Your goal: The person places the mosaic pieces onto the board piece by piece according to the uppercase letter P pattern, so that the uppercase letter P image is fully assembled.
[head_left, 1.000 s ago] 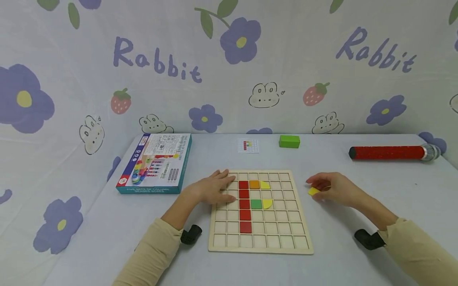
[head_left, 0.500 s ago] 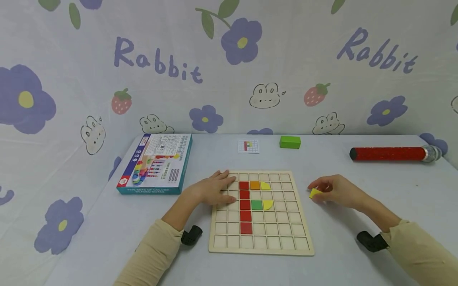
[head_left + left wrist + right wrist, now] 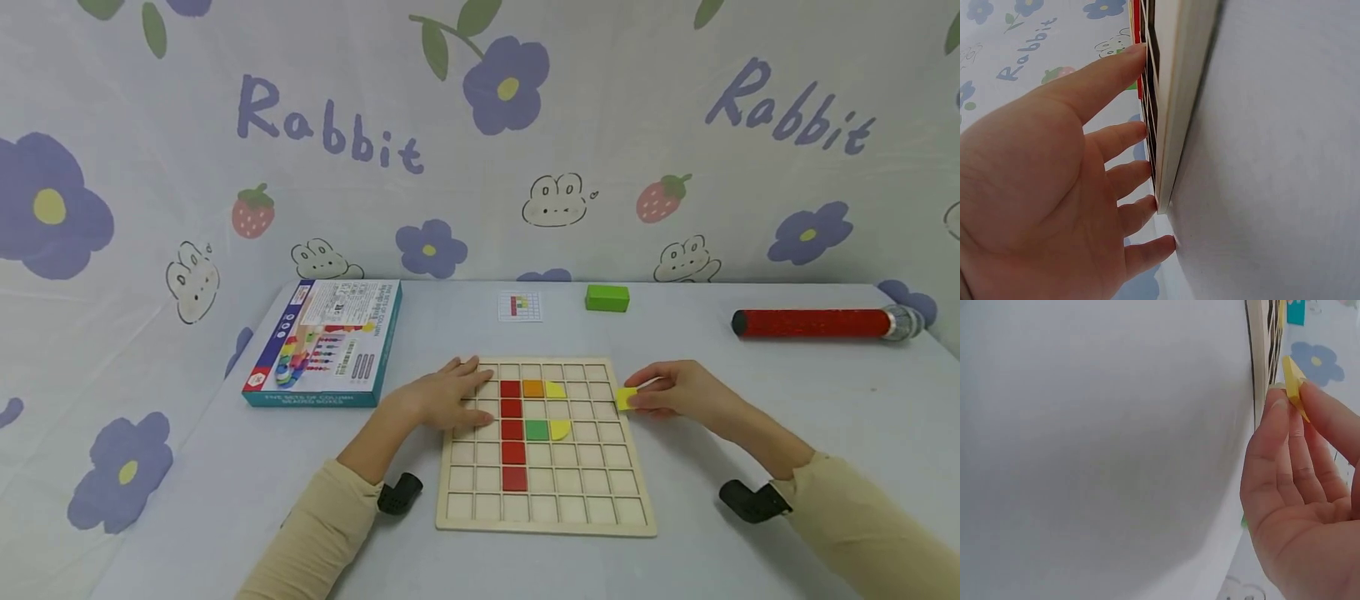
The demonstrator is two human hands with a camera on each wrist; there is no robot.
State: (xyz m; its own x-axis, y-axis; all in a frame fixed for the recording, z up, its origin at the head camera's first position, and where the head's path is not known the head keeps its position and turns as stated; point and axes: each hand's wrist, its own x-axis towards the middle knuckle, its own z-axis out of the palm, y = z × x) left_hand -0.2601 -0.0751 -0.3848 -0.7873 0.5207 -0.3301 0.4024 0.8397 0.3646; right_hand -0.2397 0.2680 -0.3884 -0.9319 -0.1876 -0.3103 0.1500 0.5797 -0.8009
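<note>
My left hand (image 3: 447,397) rests with spread fingers on the left side of a wooden grid board (image 3: 547,506); in the left wrist view its fingertips (image 3: 1141,130) meet the board's edge. My right hand (image 3: 686,393) pinches a yellow tile (image 3: 625,399) between thumb and fingers, over the board's right edge. The right wrist view shows that yellow tile (image 3: 1294,387) tilted between the fingertips. Set in the grid are a column of red tiles (image 3: 513,430), an orange square (image 3: 533,389), a green square (image 3: 537,430), a yellow quarter-round tile (image 3: 555,390) and a yellow rounded tile (image 3: 559,429).
A small pattern card (image 3: 520,307) lies behind the board, beside a green block (image 3: 607,298). At the back left sits a flat toy box (image 3: 326,342). A red tube with a silvery end (image 3: 817,322) lies at the back right. A patterned cloth hangs behind the table.
My right hand has moved left with the yellow tile, from the table beside the board to over its right edge. The left hand has stayed in place.
</note>
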